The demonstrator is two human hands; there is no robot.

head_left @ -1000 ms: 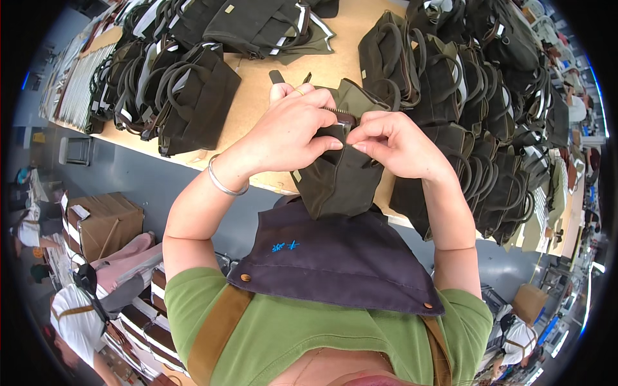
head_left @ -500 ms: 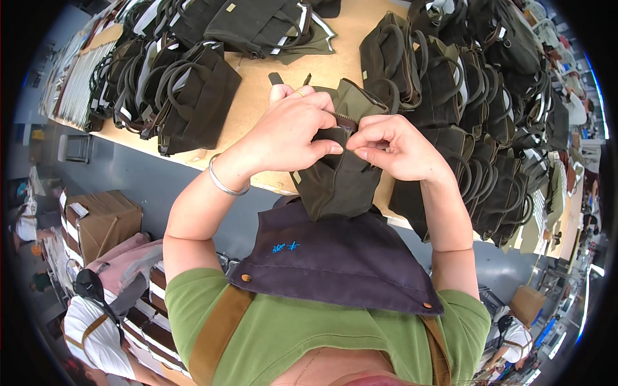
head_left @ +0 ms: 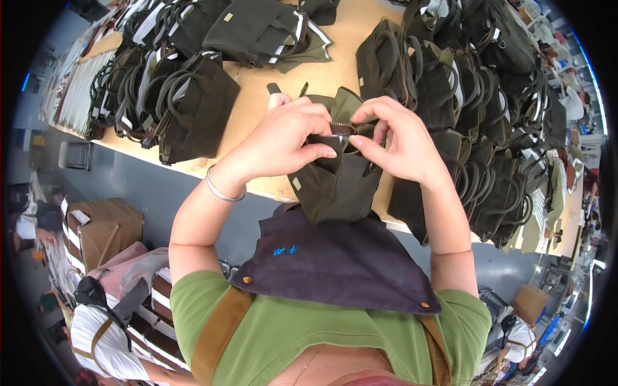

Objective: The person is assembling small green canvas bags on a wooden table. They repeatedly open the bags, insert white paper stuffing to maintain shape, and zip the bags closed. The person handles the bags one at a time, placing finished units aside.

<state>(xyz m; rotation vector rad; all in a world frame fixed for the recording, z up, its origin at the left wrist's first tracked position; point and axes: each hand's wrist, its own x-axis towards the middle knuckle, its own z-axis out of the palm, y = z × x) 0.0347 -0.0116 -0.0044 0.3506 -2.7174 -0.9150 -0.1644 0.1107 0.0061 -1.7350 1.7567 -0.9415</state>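
A dark olive fabric bag (head_left: 338, 186) stands at the table's near edge, right in front of me. Its top gapes, showing a brown zip with metal teeth (head_left: 341, 127) and a lighter olive lining (head_left: 347, 100). My left hand (head_left: 293, 135) is closed on the bag's upper edge, thumb on the near side and fingers over the far side. Just right of the opening is my right hand (head_left: 396, 141), its thumb and forefinger apart with nothing visible between them. The thumb tip is at the bag's edge; the other fingers curl and are partly hidden.
Dark bags with looped handles crowd the table on the left (head_left: 199, 106) and the right (head_left: 444, 83). Another bag (head_left: 257, 32) lies at the back. A brown carton (head_left: 106, 222) stands at lower left, near a person in a white top (head_left: 106, 341).
My right thumb and forefinger have parted from their pinch at the bag's edge, and the hand has lifted slightly. My left hand keeps its hold on the bag.
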